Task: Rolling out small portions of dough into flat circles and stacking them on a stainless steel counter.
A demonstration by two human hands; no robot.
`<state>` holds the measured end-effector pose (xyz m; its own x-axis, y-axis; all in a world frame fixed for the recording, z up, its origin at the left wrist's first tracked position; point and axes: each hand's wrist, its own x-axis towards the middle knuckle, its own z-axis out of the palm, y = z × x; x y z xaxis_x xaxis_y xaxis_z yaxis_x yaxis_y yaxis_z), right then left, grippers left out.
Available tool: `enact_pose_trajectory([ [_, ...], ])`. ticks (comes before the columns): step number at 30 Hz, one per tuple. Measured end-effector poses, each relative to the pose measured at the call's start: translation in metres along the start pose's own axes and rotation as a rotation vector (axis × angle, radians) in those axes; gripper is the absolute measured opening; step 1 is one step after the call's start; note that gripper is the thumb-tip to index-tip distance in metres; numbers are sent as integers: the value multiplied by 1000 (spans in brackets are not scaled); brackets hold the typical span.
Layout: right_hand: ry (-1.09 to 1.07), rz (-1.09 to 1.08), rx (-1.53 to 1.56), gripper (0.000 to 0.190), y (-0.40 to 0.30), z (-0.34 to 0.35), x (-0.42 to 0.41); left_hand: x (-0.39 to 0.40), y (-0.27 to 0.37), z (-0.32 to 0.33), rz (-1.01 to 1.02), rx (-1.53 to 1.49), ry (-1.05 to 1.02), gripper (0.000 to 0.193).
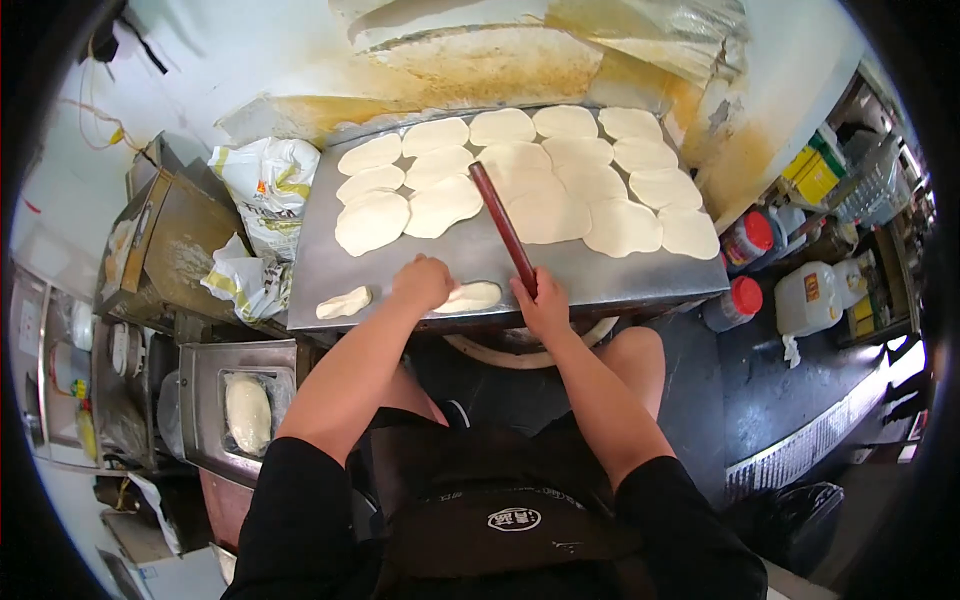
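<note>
My right hand (546, 306) grips the lower end of a dark red-brown wooden rolling pin (504, 225), which slants up and away to the left over the metal worktop (442, 259). At the front edge my left hand (424, 283), its fingers curled, is against the left end of a flattened oval piece of dough (474, 297). Whether those fingers pinch the dough is hidden. Left of that hand lies a smaller elongated dough piece (343, 303). Rows of thin rolled dough rounds (373, 223) cover the back of the worktop, several of them touching or overlapping.
Printed plastic bags (266, 195) stand against the worktop's left side. Below them, a metal tray (199, 397) holds a large dough lump (248, 414) on plastic. To the right are red-lidded jars (745, 295) and a white plastic jug (808, 300). Stained plastic sheeting (480, 67) lines the back wall.
</note>
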<state>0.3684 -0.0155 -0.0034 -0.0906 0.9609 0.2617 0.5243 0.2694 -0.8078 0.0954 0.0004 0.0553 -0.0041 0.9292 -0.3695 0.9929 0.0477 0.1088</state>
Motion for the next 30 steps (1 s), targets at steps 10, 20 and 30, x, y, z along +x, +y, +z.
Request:
enact_pose_trajectory([
  [10, -246, 279, 352, 45, -11, 10, 4, 17, 28, 48, 17, -16, 628, 68],
  [20, -320, 306, 380, 29, -3, 15, 40, 27, 58, 43, 369, -134, 585, 74],
  [30, -68, 258, 386, 21, 24, 16, 45, 5, 86, 72, 255, -54, 518, 82],
])
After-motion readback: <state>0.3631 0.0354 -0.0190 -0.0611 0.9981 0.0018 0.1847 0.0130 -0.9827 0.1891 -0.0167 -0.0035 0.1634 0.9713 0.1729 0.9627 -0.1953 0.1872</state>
